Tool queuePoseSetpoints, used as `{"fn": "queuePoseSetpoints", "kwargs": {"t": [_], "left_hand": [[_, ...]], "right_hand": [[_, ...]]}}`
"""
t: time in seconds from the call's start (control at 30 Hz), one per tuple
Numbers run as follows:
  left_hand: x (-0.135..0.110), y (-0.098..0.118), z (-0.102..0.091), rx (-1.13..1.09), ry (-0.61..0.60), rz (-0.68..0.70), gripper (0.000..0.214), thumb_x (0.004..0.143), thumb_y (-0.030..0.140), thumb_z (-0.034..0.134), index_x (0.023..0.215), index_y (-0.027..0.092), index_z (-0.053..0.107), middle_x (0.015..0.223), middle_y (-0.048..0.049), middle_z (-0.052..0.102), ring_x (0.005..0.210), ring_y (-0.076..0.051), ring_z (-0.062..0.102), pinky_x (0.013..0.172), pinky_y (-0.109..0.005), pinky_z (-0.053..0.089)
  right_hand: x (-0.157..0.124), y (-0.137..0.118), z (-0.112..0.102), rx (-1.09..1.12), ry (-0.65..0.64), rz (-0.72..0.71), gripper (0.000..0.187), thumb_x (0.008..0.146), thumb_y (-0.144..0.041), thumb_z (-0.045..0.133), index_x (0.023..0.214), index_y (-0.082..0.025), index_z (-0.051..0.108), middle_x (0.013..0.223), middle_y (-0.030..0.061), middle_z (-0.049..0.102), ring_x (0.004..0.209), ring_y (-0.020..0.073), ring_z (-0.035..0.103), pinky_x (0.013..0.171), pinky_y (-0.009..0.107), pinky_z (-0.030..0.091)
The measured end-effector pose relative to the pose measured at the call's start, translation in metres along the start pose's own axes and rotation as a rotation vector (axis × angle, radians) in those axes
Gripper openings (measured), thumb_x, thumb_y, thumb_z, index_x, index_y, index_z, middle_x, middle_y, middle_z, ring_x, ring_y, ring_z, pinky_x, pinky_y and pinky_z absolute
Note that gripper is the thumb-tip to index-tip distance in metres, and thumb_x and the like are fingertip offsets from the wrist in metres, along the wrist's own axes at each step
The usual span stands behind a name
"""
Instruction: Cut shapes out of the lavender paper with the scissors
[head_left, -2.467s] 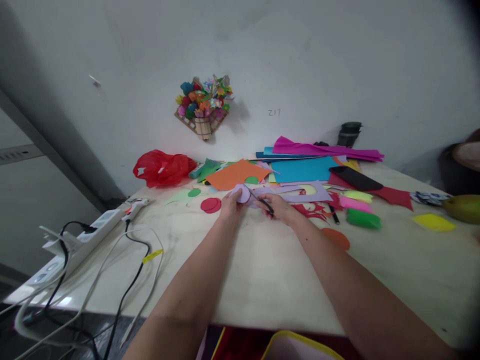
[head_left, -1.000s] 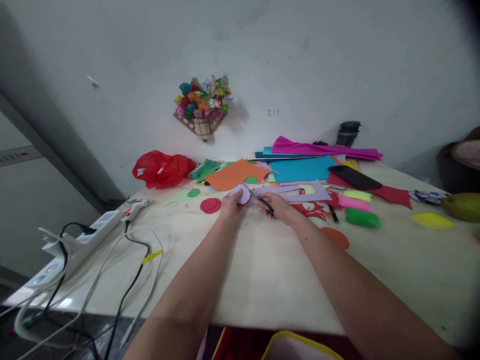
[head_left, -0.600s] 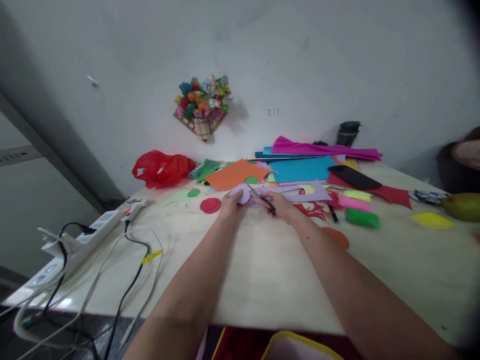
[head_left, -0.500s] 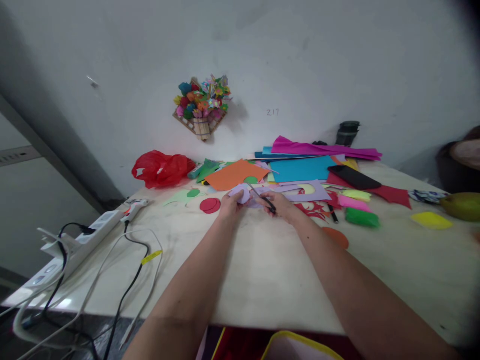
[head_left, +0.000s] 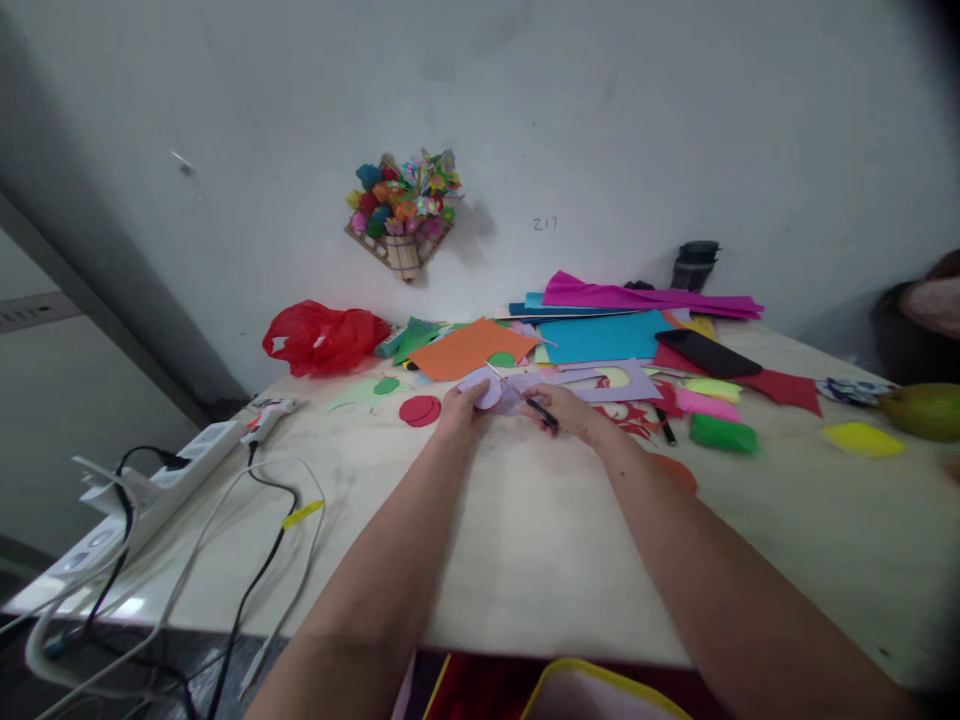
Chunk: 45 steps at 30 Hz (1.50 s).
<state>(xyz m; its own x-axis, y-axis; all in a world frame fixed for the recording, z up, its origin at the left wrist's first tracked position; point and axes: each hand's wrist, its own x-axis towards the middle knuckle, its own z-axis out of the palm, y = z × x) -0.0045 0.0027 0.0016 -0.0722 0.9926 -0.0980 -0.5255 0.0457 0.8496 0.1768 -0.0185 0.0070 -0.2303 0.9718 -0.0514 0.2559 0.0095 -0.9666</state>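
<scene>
My left hand (head_left: 459,408) is closed on a light purple paper circle (head_left: 490,394), thumb on top. In my right hand (head_left: 567,408) is a pair of scissors (head_left: 541,413) with dark handles, fingers wrapped round them. Its thin blades point up and left across the purple paper, close to the circle's edge. Whether they are cutting into it I cannot tell. A purple sheet with cut-out openings (head_left: 634,380) lies just right of the scissors. Red paper circles (head_left: 418,410) rest left of my left hand, and an orange circle (head_left: 676,474) is partly hidden by my right forearm.
Behind my hands lie an orange sheet (head_left: 469,350), a blue sheet (head_left: 607,338) and a black phone (head_left: 709,353). A red plastic bag (head_left: 326,338) sits back left. A power strip (head_left: 169,480) with cables runs along the left edge. Soft colored packets, one green (head_left: 724,434), lie right.
The scissors have turned slightly in my right hand, and their blades now reach a little farther left over the purple paper. My left hand keeps its hold on the circle.
</scene>
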Motion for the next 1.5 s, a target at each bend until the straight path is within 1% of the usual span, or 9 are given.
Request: {"fn": "queuePoseSetpoints", "kwargs": {"t": [0.1, 0.23, 0.4, 0.53, 0.67, 0.93, 1.2, 1.4, 1.5], "left_hand": [[0.0, -0.001, -0.001, -0.018, -0.033, 0.002, 0.017, 0.071, 0.007, 0.076, 0.088, 0.008, 0.072, 0.08, -0.0123, 0.077, 0.071, -0.022, 0.074, 0.075, -0.035, 0.064], [-0.001, -0.002, -0.002, -0.014, -0.076, 0.003, 0.018, 0.068, 0.007, 0.077, 0.085, 0.008, 0.073, 0.078, -0.0121, 0.077, 0.073, -0.023, 0.075, 0.082, -0.037, 0.063], [-0.001, -0.003, -0.002, -0.019, -0.091, -0.007, 0.014, 0.067, 0.005, 0.077, 0.079, 0.008, 0.072, 0.077, -0.0124, 0.077, 0.072, -0.023, 0.075, 0.082, -0.035, 0.062], [0.001, -0.004, -0.003, -0.016, -0.076, -0.012, 0.014, 0.067, 0.004, 0.078, 0.08, 0.007, 0.072, 0.078, -0.0142, 0.077, 0.076, -0.026, 0.076, 0.084, -0.037, 0.061], [0.002, -0.005, -0.003, -0.012, -0.074, -0.013, 0.014, 0.066, 0.004, 0.078, 0.078, 0.009, 0.072, 0.077, -0.0123, 0.077, 0.072, -0.024, 0.074, 0.081, -0.035, 0.06], [0.001, -0.004, -0.002, -0.017, -0.091, 0.0, 0.016, 0.064, 0.005, 0.079, 0.078, 0.009, 0.072, 0.077, -0.0094, 0.077, 0.068, -0.019, 0.072, 0.074, -0.029, 0.058], [0.004, -0.006, -0.006, 0.002, -0.094, 0.01, 0.02, 0.062, 0.008, 0.081, 0.08, 0.01, 0.072, 0.08, -0.0099, 0.077, 0.074, -0.021, 0.073, 0.08, -0.032, 0.059], [0.001, -0.003, -0.004, -0.018, -0.108, 0.007, 0.016, 0.064, 0.006, 0.078, 0.078, 0.009, 0.073, 0.079, -0.0094, 0.077, 0.071, -0.018, 0.072, 0.074, -0.027, 0.059], [0.0, -0.002, -0.003, -0.016, -0.094, 0.001, 0.017, 0.064, 0.005, 0.079, 0.079, 0.01, 0.072, 0.079, -0.0094, 0.077, 0.072, -0.019, 0.072, 0.077, -0.029, 0.059]], "right_hand": [[0.0, 0.001, -0.004, -0.006, -0.037, -0.008, 0.024, 0.076, -0.026, 0.074, 0.095, -0.018, 0.062, 0.046, -0.0098, 0.051, 0.039, 0.0083, 0.045, 0.036, 0.019, 0.034], [-0.001, 0.001, -0.007, -0.016, -0.07, -0.021, 0.021, 0.074, -0.026, 0.074, 0.09, -0.018, 0.064, 0.047, -0.0093, 0.051, 0.039, 0.0081, 0.045, 0.037, 0.019, 0.036], [-0.002, 0.001, -0.005, -0.021, -0.068, -0.013, 0.018, 0.074, -0.027, 0.072, 0.088, -0.018, 0.065, 0.047, -0.0087, 0.051, 0.04, 0.0083, 0.046, 0.037, 0.019, 0.035], [-0.002, 0.0, -0.002, -0.053, -0.048, 0.0, 0.015, 0.076, -0.024, 0.071, 0.088, -0.019, 0.063, 0.045, -0.0091, 0.05, 0.038, 0.0083, 0.043, 0.036, 0.019, 0.033], [-0.003, -0.001, -0.001, -0.07, -0.041, -0.006, 0.015, 0.078, -0.024, 0.072, 0.087, -0.018, 0.062, 0.045, -0.0087, 0.05, 0.037, 0.008, 0.042, 0.036, 0.019, 0.033], [-0.002, 0.001, 0.001, -0.012, -0.05, 0.003, 0.02, 0.081, -0.033, 0.073, 0.086, -0.018, 0.061, 0.046, -0.0072, 0.052, 0.037, 0.0081, 0.043, 0.036, 0.019, 0.031], [-0.005, -0.002, 0.003, 0.011, -0.064, -0.002, 0.022, 0.081, -0.036, 0.074, 0.083, -0.019, 0.059, 0.046, -0.0067, 0.052, 0.037, 0.0078, 0.042, 0.036, 0.019, 0.031], [-0.006, -0.005, 0.004, 0.017, -0.064, 0.015, 0.023, 0.081, -0.038, 0.072, 0.082, -0.019, 0.06, 0.047, -0.0066, 0.052, 0.037, 0.0079, 0.041, 0.036, 0.019, 0.03], [-0.008, -0.007, 0.004, 0.031, -0.067, 0.014, 0.024, 0.08, -0.039, 0.072, 0.081, -0.019, 0.059, 0.047, -0.0063, 0.053, 0.037, 0.0078, 0.042, 0.037, 0.019, 0.031]]}}
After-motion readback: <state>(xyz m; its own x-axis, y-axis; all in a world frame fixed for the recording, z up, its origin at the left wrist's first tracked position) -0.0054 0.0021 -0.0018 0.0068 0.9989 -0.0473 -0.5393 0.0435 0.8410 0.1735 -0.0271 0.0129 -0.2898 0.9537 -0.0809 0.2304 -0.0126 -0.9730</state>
